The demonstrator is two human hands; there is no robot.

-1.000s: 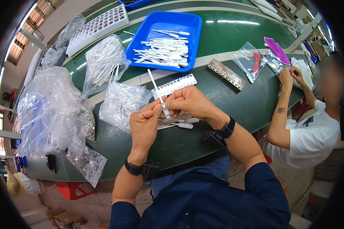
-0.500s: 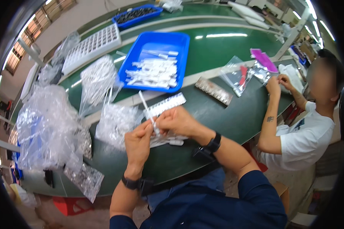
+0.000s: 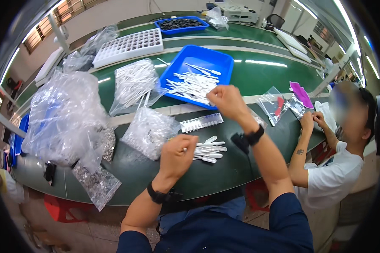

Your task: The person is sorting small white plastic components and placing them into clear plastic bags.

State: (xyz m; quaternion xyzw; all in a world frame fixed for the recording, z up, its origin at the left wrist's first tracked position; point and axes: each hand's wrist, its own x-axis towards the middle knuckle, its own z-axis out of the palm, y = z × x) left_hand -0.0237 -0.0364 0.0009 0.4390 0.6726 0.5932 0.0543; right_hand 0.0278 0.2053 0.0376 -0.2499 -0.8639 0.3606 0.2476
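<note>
Two-handed work is broken off: the right hand is brought to the blue tray, the left hand kept near white pipettes; both are curled, contents untellable.

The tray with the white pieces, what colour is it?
The tray is blue, seen best in the head view.
</note>
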